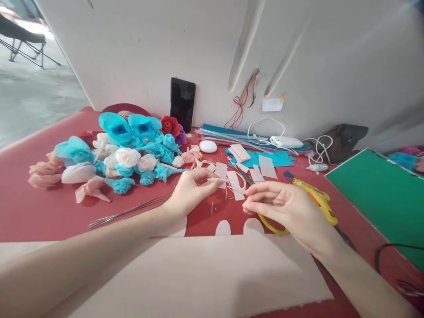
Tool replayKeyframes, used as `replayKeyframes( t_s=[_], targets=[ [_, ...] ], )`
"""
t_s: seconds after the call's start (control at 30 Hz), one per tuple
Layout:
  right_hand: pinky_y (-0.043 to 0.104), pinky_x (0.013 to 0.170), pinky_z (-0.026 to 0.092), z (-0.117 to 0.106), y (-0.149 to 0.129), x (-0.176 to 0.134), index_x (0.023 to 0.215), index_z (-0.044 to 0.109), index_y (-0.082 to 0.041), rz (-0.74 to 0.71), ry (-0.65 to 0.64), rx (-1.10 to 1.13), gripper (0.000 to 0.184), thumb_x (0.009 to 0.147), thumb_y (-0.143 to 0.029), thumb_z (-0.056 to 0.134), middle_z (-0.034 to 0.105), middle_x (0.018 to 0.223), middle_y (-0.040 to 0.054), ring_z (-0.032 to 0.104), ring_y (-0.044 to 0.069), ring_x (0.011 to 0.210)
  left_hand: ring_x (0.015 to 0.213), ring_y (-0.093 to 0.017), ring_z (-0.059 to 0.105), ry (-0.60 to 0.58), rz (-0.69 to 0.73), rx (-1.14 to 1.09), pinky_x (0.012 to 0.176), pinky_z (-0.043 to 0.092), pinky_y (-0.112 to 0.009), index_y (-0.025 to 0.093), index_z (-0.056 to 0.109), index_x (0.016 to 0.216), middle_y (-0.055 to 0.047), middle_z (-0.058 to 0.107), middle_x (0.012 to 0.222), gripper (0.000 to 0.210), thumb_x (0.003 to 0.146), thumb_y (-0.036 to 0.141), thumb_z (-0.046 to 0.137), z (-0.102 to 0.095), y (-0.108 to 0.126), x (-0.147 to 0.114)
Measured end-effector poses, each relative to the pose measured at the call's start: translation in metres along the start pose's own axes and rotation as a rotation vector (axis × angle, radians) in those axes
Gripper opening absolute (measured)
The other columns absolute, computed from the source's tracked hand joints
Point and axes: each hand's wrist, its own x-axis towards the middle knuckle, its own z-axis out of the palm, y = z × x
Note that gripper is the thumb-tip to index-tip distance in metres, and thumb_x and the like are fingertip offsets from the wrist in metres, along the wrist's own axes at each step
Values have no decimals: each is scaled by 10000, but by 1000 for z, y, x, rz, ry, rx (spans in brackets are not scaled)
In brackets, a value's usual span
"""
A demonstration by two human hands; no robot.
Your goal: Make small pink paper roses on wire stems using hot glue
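My left hand (190, 190) is closed, thumb and forefinger pinching a thin piece of pale pink paper (215, 179) that points to the right. My right hand (278, 201) has its fingertips pressed together to the right of it; whether a thin strip lies between them is too small to make out. Scissors lie partly beneath my right hand, their yellow handle (273, 227) below it and their dark blades (244, 173) beyond. Pale paper rectangles (236, 185) and narrow offcuts are scattered between and behind my hands. Two rounded paper pieces, one of them a small petal shape (223, 228), lie nearer me.
Blue, white and pink paper flowers (127, 157) are heaped at left, near metal wires (129, 210). A yellow glue gun (318, 198) and green board (377, 198) lie right. A phone (182, 104) leans on the wall. A large pale paper sheet (198, 274) covers the front.
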Motion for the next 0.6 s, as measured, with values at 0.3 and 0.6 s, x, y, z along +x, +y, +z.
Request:
replayKeyframes(
  t_s=[0.3,0.6],
  targets=[
    [231,732,543,2,12,14,907,671,-142,25,-54,129,222,731,-277,690,683,797,59,655,142,745,927,-205,593,-18,-36,6,784,508,-393,142,559,1070,-75,587,1087,260,870,302,519,-2,3,-1],
    [237,700,537,-5,24,24,815,651,-104,62,-109,176,198,794,-301,648,661,763,38,631,104,692,938,-208,589,-33,-39,0,789,507,-398,144,549,1090,-79,578,1106,268,870,295,519,-2,1,2]
  ],
)
